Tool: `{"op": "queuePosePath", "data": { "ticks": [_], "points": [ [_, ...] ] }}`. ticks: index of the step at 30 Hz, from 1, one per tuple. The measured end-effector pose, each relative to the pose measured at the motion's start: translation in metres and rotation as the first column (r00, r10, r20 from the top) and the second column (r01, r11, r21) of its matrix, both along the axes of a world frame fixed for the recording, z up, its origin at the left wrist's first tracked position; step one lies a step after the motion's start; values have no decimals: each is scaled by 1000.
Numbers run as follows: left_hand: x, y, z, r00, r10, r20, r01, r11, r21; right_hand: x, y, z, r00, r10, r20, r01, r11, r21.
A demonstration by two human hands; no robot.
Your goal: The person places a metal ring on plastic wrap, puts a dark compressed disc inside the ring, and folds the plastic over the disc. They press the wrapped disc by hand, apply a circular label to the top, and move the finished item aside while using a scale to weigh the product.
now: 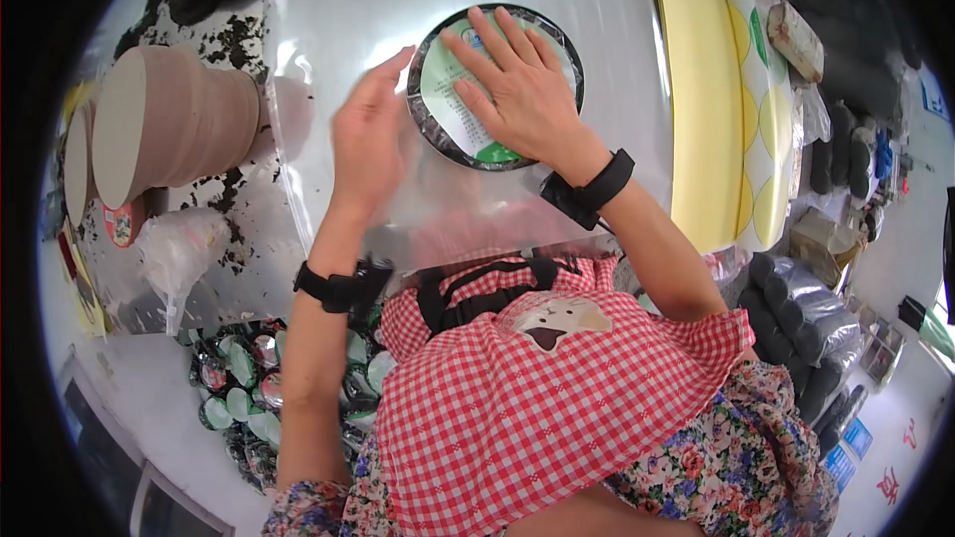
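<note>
A round, flat black package [422, 108] in clear wrap lies on the smooth sheet-covered tabletop. Its top bears a round pale-green label [448, 101] with printing. My right hand [515, 82] rests flat on the label, palm down and fingers spread, covering its right part. Beside the package's left rim is my left hand [369, 127], slightly blurred, its fingers pointing away from me. It holds nothing that I can see; whether its fingertips touch the rim I cannot tell. Both wrists wear black straps with small devices.
At left stand a stack of round cardboard discs [179, 127], a tape roll [123, 222] and a crumpled plastic bag [183, 239] among dark crumbs. Yellow backing paper with a sheet of round stickers [765, 119] lies right. Below left are many wrapped round packages [239, 403]; wrapped black bundles [809, 313] sit at right.
</note>
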State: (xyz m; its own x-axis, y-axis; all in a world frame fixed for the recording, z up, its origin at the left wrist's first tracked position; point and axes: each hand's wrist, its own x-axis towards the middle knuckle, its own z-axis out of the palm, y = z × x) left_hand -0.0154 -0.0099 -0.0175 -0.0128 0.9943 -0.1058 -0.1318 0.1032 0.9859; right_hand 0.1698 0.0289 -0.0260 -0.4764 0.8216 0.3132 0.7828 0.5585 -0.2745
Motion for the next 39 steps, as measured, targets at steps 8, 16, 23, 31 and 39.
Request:
{"op": "queuePosePath", "data": {
  "ticks": [8,16,23,31,39],
  "points": [
    [28,11,-16,858,354,-372,-294,932,210,3,-77,40,933,326,-155,-338,939,-61],
    [62,-18,9,218,197,-956,555,781,288,62,5,25,982,-148,120,168,969,-178],
    [95,-39,100,460,-307,-833,852,417,317,115,-57,78,938,-315,143,333,934,-129],
    [0,24,30,-21,-123,-992,785,613,-92,174,-38,0,601,-711,-365,262,606,-751],
    [-83,-112,52,207,-558,-804,696,662,-280,116,-130,19,868,239,436,-163,965,-205]
  ]
}}
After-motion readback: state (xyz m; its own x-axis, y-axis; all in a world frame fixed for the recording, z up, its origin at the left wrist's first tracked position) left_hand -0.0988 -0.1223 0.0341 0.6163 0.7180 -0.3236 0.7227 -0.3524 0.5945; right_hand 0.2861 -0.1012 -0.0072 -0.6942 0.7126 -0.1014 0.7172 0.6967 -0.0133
